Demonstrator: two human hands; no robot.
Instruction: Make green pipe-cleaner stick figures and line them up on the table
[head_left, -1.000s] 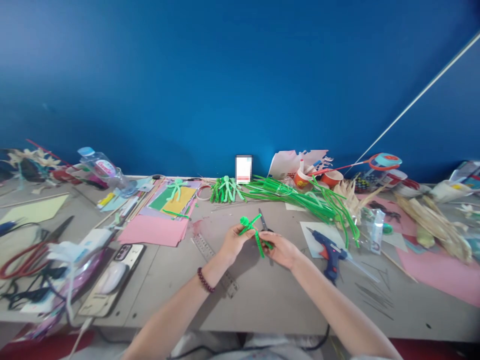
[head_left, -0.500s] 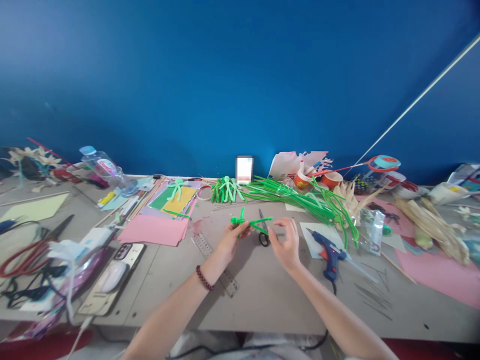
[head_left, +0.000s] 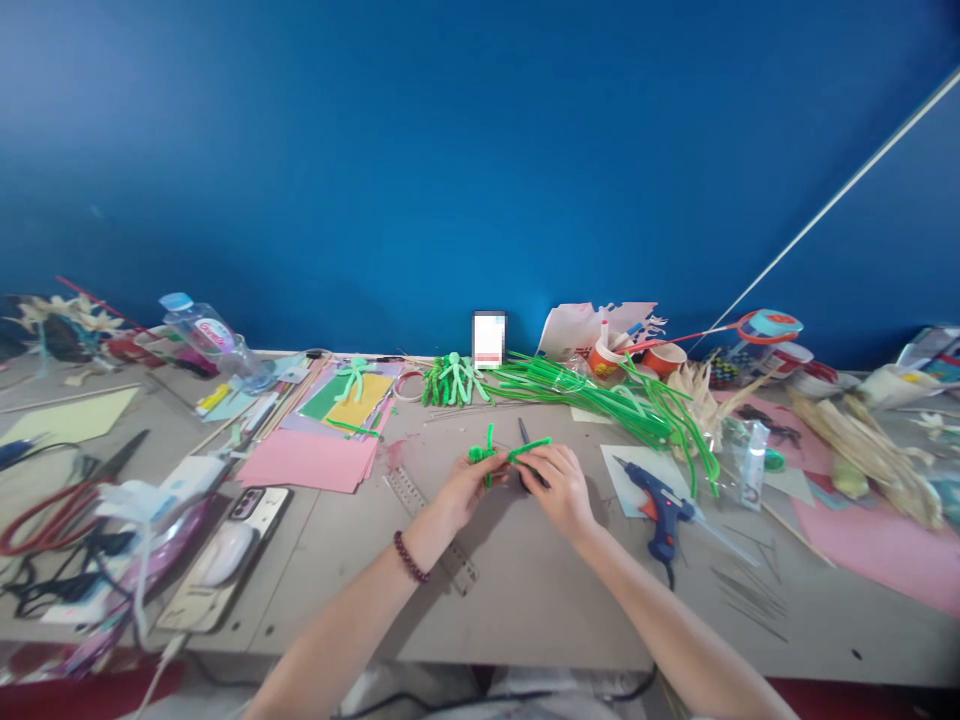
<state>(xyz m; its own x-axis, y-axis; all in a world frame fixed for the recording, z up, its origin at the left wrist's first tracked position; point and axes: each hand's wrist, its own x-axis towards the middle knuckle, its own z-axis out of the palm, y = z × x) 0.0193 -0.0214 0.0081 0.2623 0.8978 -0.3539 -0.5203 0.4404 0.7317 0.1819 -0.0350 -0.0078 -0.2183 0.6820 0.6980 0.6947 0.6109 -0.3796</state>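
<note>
Centre of frame, the left hand [head_left: 463,487] pinches the green figure [head_left: 484,456] at its middle, and the right hand's [head_left: 559,487] fingers close on its limbs! Scissors [head_left: 528,470] lie just behind; glue gun [head_left: 660,505] at lower right, ruler [head_left: 431,530] below centre.

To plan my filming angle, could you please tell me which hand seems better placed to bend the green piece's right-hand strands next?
Probably the right: the right hand has its fingers at those strands, while the left hand holds the green piece near its coiled end.
</note>
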